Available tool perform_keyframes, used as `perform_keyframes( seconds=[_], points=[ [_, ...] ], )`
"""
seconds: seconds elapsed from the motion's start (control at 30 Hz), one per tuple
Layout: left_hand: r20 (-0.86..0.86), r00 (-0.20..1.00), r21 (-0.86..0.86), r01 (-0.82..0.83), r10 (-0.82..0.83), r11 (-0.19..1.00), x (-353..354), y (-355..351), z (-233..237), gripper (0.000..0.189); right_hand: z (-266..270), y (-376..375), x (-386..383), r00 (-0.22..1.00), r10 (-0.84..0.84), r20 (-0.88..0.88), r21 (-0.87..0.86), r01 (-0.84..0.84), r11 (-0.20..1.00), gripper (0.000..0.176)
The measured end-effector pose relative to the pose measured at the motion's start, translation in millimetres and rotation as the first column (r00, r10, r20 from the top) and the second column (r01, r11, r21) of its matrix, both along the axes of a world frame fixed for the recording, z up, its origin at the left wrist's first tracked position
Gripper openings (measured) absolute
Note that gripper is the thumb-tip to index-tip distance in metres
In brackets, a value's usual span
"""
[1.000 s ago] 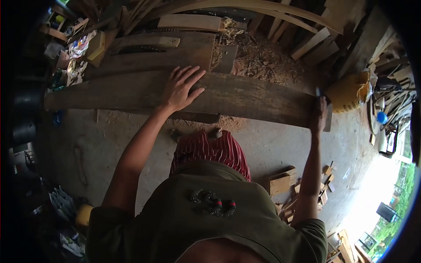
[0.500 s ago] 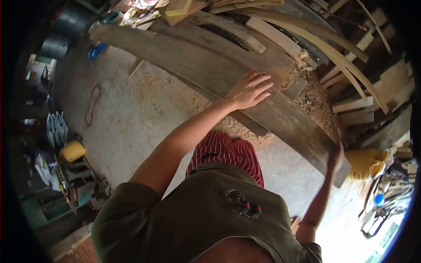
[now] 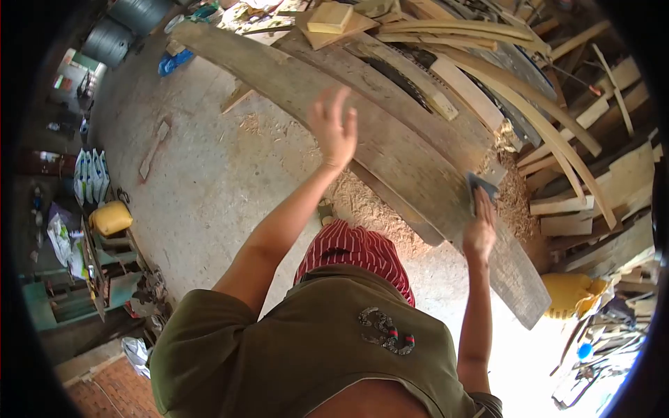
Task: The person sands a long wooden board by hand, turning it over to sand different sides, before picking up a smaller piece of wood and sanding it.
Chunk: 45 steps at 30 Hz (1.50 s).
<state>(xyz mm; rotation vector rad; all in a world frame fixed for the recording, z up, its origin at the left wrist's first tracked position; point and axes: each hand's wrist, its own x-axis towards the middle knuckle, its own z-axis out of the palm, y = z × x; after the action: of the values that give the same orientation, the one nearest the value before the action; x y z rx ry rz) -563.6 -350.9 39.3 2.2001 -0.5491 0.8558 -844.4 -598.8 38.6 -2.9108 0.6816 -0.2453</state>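
Long wooden plank (image 3: 404,167) runs slantwise across the frame, from the upper left down to the lower right, with its broad, stained face upward. Right of centre, the right hand (image 3: 481,230) holds a dark flat piece (image 3: 481,184) against that face, its fingers stretched along the top; motion blur hides what the piece is, and how the thumb sits cannot be told. The left hand (image 3: 336,132) is loose, fingers spread, over the plank's near edge around the centre of the frame; whether it touches the wood cannot be told. A wide board (image 3: 446,139) lies along the plank's far side, and a pale wood block (image 3: 330,17) sits at the top of the frame. Wood shavings (image 3: 366,212) lie on the concrete floor (image 3: 209,160), just beyond the red striped trousers (image 3: 348,254) at lower centre. Curved wooden strips (image 3: 446,26) fill the upper right, near more stacked offcuts. Near the plank's lower-right end is a yellow container (image 3: 575,296); a yellow jerrycan (image 3: 111,219) stands at the left, and metal drums (image 3: 108,43) occupy the upper left.
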Motion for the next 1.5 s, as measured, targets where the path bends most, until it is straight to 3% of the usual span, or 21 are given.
perform_keyframes(
  seconds=[0.03, 0.1, 0.13, 0.2, 0.23, 0.3, 0.47, 0.63, 0.7, 0.8, 0.83, 0.9, 0.97, 1.07, 1.1, 1.13, 1.23, 1.37, 1.5],
  points=[
    [-0.001, 1.000, -0.003, -0.026, 0.026, 1.000, 16.9, 19.2, -8.4, 0.043, 1.1, -10.4, -9.5, 0.994, -0.071, 0.088, 0.102, 0.062, 0.993, 0.055],
    [-0.147, 0.920, -0.143, -0.383, 0.363, 0.913, 51.8, 52.5, -33.1, 0.061, -2.3, -24.3, -18.7, 0.990, -0.090, 0.107, 0.081, 0.082, 0.993, 0.052],
    [-0.150, 0.912, -0.148, -0.404, 0.383, 0.903, 65.8, 63.1, -44.9, 0.061, -11.0, -26.4, -14.7, 0.989, -0.093, 0.114, 0.041, 0.089, 0.995, 0.052],
    [-0.506, 0.771, -0.064, -0.481, 0.388, 0.874, 86.5, 76.0, -64.7, 0.068, -13.2, -1.8, 26.9, 0.991, -0.130, 0.037, 0.121, 0.124, 0.985, 0.050],
    [-0.511, 0.766, -0.073, -0.492, 0.391, 0.868, 89.6, 75.4, -69.9, 0.068, 0.5, 20.2, 56.8, 0.997, -0.078, 0.006, 0.205, 0.075, 0.976, 0.050],
    [-0.521, 0.808, -0.236, -0.447, 0.276, 0.863, 90.0, 66.3, -76.8, 0.065, 12.4, 60.8, 125.5, 0.999, 0.041, -0.023, 0.200, -0.035, 0.979, 0.052],
    [-0.457, 0.857, -0.285, -0.393, 0.236, 0.874, 87.6, 68.3, -76.9, 0.064, 27.4, 137.7, 277.9, 0.956, 0.256, -0.142, 0.227, -0.220, 0.949, 0.053],
    [-0.398, 0.901, -0.351, -0.321, 0.170, 0.879, 84.7, 68.6, -73.6, 0.063, 22.0, 117.6, 245.0, 0.943, 0.331, 0.037, 0.245, -0.330, 0.912, 0.054],
    [-0.428, 0.889, -0.388, -0.344, 0.164, 0.855, 83.2, 65.8, -69.6, 0.063, 12.3, 88.0, 203.8, 0.937, 0.344, 0.067, 0.153, -0.350, 0.924, 0.055],
    [-0.467, 0.873, -0.414, -0.357, 0.141, 0.838, 81.3, 64.8, -71.1, 0.063, 9.3, 93.2, 202.4, 0.945, 0.318, 0.073, 0.034, -0.321, 0.946, 0.057],
    [-0.450, 0.880, -0.409, -0.352, 0.150, 0.842, 81.5, 64.6, -71.4, 0.063, 0.9, 102.2, 219.1, 0.961, 0.271, 0.052, 0.125, -0.275, 0.953, 0.053],
    [-0.439, 0.884, -0.409, -0.355, 0.160, 0.841, 82.8, 64.3, -71.6, 0.063, 2.1, 149.6, 275.2, 0.948, 0.311, 0.069, 0.099, -0.317, 0.943, 0.049],
    [-0.452, 0.882, -0.404, -0.337, 0.134, 0.850, 82.0, 65.8, -73.2, 0.064, -2.7, 188.0, 339.4, 0.863, 0.474, 0.172, 0.035, -0.487, 0.873, 0.049],
    [-0.440, 0.890, -0.410, -0.322, 0.124, 0.853, 83.5, 65.9, -77.8, 0.066, 7.5, 224.1, 412.3, 0.853, 0.479, 0.207, 0.028, -0.495, 0.868, 0.047],
    [-0.446, 0.887, -0.412, -0.323, 0.121, 0.852, 83.2, 64.9, -77.9, 0.066, 17.7, 226.7, 428.3, 0.912, 0.400, 0.091, 0.173, -0.410, 0.896, 0.045],
    [-0.454, 0.883, -0.409, -0.323, 0.116, 0.853, 82.8, 65.1, -77.1, 0.067, 21.5, 228.3, 433.6, 0.945, 0.325, -0.041, 0.304, -0.298, 0.905, 0.044],
    [-0.485, 0.870, -0.417, -0.318, 0.087, 0.851, 79.0, 69.1, -67.9, 0.069, 25.2, 202.2, 397.4, 0.926, 0.376, 0.027, 0.320, -0.365, 0.874, 0.042],
    [-0.521, 0.851, -0.454, -0.341, 0.065, 0.823, 79.9, 65.9, -64.8, 0.070, 15.0, 143.3, 321.0, 0.897, 0.433, 0.088, 0.255, -0.440, 0.861, 0.046],
    [-0.503, 0.859, -0.454, -0.359, 0.097, 0.815, 80.5, 63.1, -67.3, 0.070, 10.1, 156.8, 349.0, 0.857, 0.514, 0.036, 0.146, -0.513, 0.846, 0.049]
  ],
)
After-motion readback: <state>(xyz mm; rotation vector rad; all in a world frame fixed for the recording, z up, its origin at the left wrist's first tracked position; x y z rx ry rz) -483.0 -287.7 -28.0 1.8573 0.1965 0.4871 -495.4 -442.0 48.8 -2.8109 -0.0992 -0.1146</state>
